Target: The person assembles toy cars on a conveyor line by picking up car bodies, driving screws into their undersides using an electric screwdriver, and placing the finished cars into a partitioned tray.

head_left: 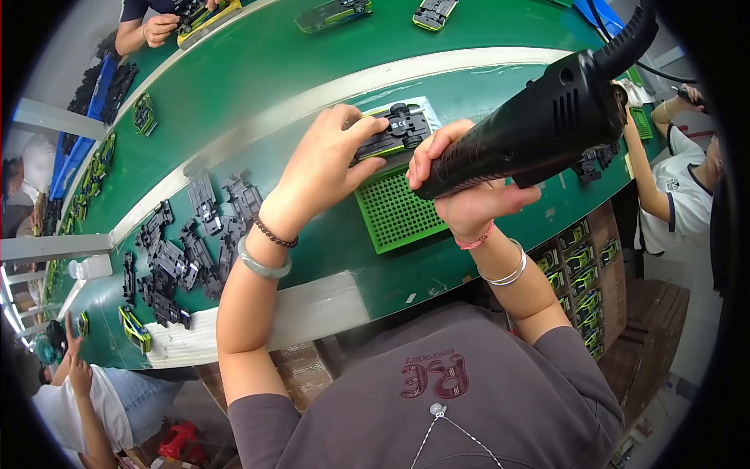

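My left hand (324, 164) grips the near-left end of a toy car (398, 129) that lies upside down, its black underside and wheels facing up and a yellow-green edge showing. Beneath the car is a pale pad or holder, mostly hidden. My right hand (469, 191) is wrapped round the lower end of a black electric screwdriver (539, 121), which is large in the picture and has a thick cable at its upper right. The tool's tip cannot be made out. A green perforated tray (398, 215) lies just below the car, between my wrists.
Loose black car chassis (180, 258) are heaped left of my left forearm. A white bottle (90, 267) and a yellow-green toy car (135, 328) are farther left. Across the green table (258, 94) a co-worker's hand (160, 30) handles parts. Another person (680, 187) works at right, beside shelved cars (582, 281).
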Motion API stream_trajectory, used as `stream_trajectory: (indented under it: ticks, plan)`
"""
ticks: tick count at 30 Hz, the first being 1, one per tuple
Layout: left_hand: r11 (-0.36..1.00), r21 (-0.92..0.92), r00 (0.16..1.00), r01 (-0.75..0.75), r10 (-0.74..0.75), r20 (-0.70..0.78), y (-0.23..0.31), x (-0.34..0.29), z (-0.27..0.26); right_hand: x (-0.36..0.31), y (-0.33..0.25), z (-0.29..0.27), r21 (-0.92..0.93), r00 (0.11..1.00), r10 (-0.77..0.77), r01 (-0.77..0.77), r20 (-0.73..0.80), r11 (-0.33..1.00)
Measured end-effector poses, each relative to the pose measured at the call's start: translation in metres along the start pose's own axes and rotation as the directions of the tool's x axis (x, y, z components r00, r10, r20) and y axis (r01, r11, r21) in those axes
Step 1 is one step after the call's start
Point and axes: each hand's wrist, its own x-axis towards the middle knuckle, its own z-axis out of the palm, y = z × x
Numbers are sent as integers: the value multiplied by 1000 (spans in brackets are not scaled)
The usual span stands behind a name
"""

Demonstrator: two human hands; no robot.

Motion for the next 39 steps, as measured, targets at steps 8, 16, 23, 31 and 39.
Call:
stream_trajectory:
  ticks: [8,16,23,31,39]
  plan:
    - [1000,-27,1000,-16,15,-2,-1,0,-2,-2,5,2,-138,1000,0,-4,-31,990]
    - [1000,-22,1000,-7,7,-5,-4,-1,0,-1,12,10,-255,994,-29,2,-104,967]
    - [998,-29,999,-48,48,-5,-7,-1,-1,-1,8,10,-375,996,-46,72,76,924]
    - [999,-39,1000,-8,8,14,-4,0,-2,34,-34,-5,-58,970,-243,244,24,968]
    - [1000,-16,1000,8,-7,22,-1,1,-5,73,-33,-11,-173,967,-248,235,-54,956]
